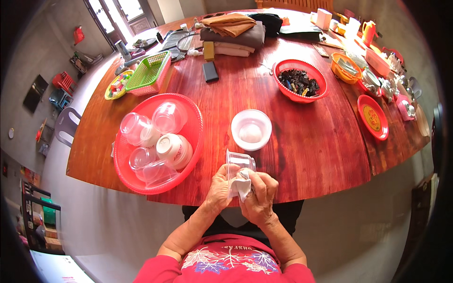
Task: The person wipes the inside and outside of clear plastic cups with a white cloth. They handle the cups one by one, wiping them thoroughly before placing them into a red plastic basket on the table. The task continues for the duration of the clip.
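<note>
Over the near edge of the table (325,151), head view: one see-through bowl (244,161), held tipped on its side, mouth facing left. Left hand (219,189): partly closed, gripping the bowl near its rim, probably steadying it. Right hand (260,195): curled, bunching a white cloth (242,186) against the bowl, apparently so that the cloth is bearing on its side. White bowl (251,131): standing upright just beyond, likely staying within easy reach. Red basket (194,121): sitting by the near left corner, keeping several bowls together. Colander (304,98): holding dark pieces, toward the right edge. Green basket (148,70): resting along the left edge. Folded cloths (233,37): lying toward the far edge. Surface: reddish wood, shining. Room: grey floor (113,221) surrounding; a door (141,19) letting in light, far left.
</note>
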`<state>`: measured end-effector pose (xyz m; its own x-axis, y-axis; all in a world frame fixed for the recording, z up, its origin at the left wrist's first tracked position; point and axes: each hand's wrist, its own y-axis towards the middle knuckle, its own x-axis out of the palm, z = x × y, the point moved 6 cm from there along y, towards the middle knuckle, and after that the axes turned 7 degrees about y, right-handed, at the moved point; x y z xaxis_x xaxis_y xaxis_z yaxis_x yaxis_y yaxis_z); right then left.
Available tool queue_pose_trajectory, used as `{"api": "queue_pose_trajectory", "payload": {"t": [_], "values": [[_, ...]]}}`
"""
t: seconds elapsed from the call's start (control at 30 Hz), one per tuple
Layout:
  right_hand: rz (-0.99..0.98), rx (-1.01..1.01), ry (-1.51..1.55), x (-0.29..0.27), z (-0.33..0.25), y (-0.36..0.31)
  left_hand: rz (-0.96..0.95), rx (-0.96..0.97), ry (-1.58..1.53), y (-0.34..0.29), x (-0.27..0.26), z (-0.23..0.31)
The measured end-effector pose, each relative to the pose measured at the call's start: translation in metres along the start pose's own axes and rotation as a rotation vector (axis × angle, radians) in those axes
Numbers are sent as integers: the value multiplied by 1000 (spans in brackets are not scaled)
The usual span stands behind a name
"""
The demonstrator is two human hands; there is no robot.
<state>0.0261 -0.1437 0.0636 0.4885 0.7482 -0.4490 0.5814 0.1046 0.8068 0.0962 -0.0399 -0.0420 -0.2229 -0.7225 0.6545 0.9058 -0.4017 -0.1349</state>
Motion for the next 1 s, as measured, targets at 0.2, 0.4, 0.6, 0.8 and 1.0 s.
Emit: {"api": "queue_pose_trajectory", "payload": {"t": [0.2,0.4,0.6,0.8,1.0], "values": [[-73,319,268,-3,35,28,148,-109,222,-11,-2,5],[-378,311,530,7,46,18,102,-159,220,-14,-8,-8],[-306,433,565,-2,54,-3,211,-125,350,-22,-11,-4],[-109,929,831,12,78,-49,32,525,1299,-43,31,39],[-104,477,323,9,59,-28,-157,63,726,-43,13,-4]]}}
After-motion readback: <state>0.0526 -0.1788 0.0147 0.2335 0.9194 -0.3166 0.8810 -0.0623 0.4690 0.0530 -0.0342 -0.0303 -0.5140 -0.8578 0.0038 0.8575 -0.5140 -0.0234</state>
